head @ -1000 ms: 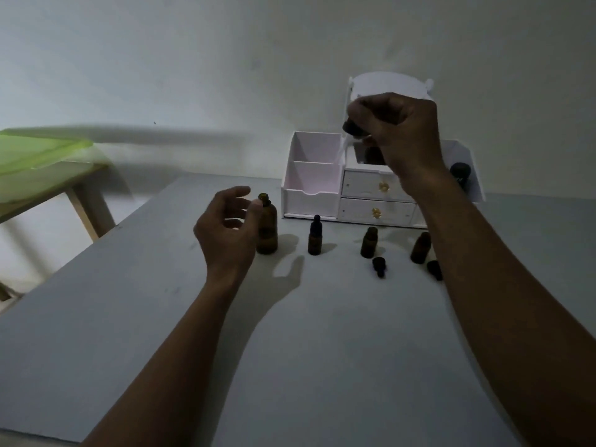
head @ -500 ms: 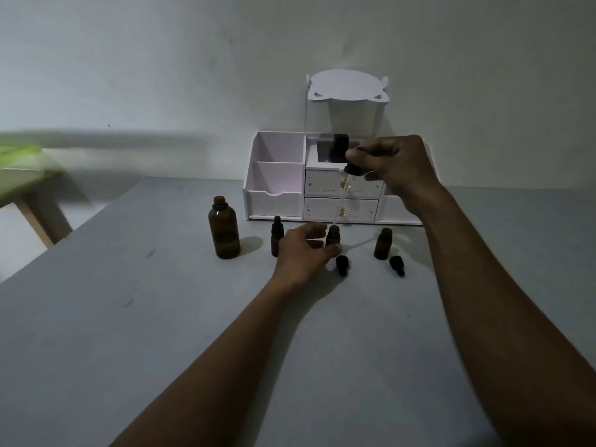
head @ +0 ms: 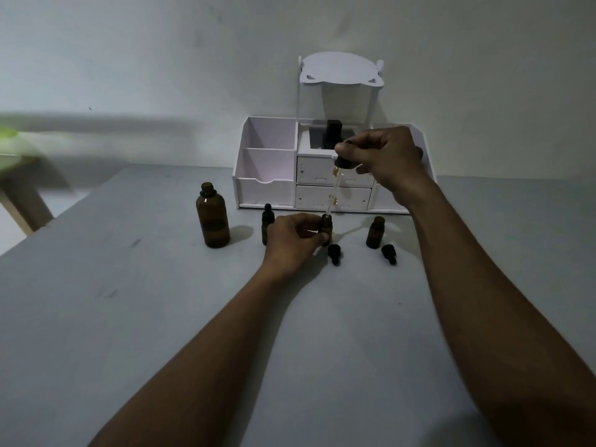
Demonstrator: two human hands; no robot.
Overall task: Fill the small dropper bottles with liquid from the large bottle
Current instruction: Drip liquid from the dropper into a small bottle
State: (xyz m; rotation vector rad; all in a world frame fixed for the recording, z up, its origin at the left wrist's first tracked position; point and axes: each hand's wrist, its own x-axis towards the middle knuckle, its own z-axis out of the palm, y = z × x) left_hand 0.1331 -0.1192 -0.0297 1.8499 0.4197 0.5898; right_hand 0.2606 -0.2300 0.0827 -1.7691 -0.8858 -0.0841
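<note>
The large amber bottle (head: 212, 221) stands uncapped on the grey table (head: 161, 317), left of centre. My left hand (head: 292, 243) grips a small open amber bottle (head: 326, 225) that stands on the table. My right hand (head: 385, 161) pinches the black bulb of a glass dropper (head: 333, 188), whose tip sits at that bottle's mouth. A capped small bottle (head: 267, 221) stands just left of my left hand, partly hidden by it. Another open small bottle (head: 375, 232) stands to the right. Two black dropper caps (head: 334, 253) (head: 388, 253) lie on the table in front.
A white desk organiser (head: 267, 188) with drawers and open compartments stands against the wall behind the bottles. A black bottle (head: 332, 133) sits in its upper compartment. A wooden table with a green top (head: 13, 150) is at the far left.
My left hand left the large bottle and closed on the small open bottle. My right hand brought the dropper down until its tip reached that bottle's mouth. The camera view shifted right.
</note>
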